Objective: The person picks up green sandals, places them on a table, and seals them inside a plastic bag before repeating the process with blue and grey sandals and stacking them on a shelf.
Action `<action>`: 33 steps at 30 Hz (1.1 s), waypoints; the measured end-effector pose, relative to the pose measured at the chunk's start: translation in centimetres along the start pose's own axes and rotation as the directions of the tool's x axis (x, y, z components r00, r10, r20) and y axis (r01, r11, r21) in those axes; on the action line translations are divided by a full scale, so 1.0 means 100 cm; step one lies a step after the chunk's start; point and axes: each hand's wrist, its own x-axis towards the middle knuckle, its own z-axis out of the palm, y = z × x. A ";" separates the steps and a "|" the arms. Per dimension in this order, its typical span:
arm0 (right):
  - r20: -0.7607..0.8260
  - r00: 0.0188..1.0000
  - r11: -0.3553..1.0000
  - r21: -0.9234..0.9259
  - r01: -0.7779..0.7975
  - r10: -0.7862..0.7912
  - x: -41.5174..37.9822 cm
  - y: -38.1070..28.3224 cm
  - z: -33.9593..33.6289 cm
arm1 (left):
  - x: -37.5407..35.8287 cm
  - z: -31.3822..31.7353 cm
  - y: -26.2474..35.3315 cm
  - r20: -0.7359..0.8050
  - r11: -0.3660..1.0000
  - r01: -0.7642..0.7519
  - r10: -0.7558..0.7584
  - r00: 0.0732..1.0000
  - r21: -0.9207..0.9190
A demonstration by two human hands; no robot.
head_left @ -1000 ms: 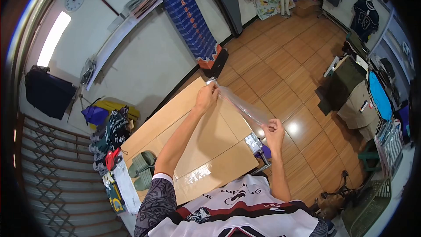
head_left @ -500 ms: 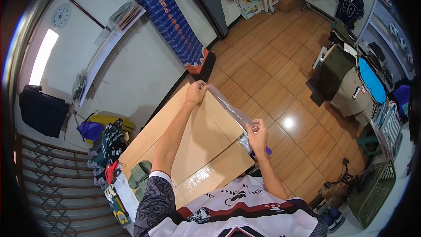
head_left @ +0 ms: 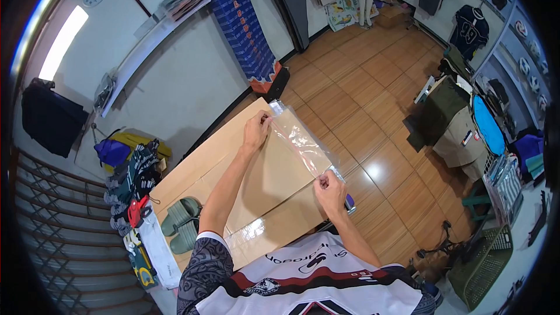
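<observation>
A clear plastic sheet point(head_left: 304, 147), perhaps a bag, stretches between my two hands across the far right end of a cardboard surface point(head_left: 280, 175). My left hand point(head_left: 255, 130) pinches one corner of it near the cardboard's far edge. At the other corner, my right hand point(head_left: 331, 192) is closed on the plastic, close to the right edge. The sheet lies over the cardboard and partly overhangs its edge, shiny with glare. Beside my left forearm rests a pair of green slide sandals point(head_left: 181, 221). A strip of clear tape point(head_left: 251, 232) shines nearer my body.
Folded clothes point(head_left: 140, 169) and red-handled scissors point(head_left: 139, 211) lie along the left side. A tall blue printed column point(head_left: 239, 29) stands beyond the cardboard. To the right are a clothing pile point(head_left: 455, 116) and a green basket point(head_left: 481, 265) above the tiled floor point(head_left: 373, 105).
Both hands have drawn the plastic toward my body, so it now lies over the cardboard instead of hanging along its far edge. The camera view has shifted slightly.
</observation>
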 end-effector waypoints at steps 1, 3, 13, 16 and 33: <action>0.060 0.998 0.999 -0.034 -0.018 0.020 -0.005 -0.004 0.002 | -0.008 -0.005 -0.004 0.006 1.000 0.003 -0.003 1.000 0.016; 0.167 0.984 0.994 -0.101 -0.049 0.066 -0.017 -0.012 0.009 | -0.027 -0.021 -0.013 0.017 0.999 -0.001 0.000 1.000 0.052; 0.420 0.905 0.973 -0.176 0.149 -0.063 -0.114 -0.067 0.080 | -0.124 -0.117 -0.060 -0.049 0.989 -0.030 0.037 0.998 0.142; 0.457 0.887 0.978 -0.145 0.152 -0.070 -0.136 -0.082 0.095 | -0.144 -0.137 -0.072 -0.070 0.989 -0.026 0.037 0.997 0.147; 0.383 0.918 0.926 -0.303 0.227 -0.100 -0.166 -0.113 0.125 | -0.252 -0.253 -0.072 -0.156 0.999 -0.019 0.024 0.987 0.037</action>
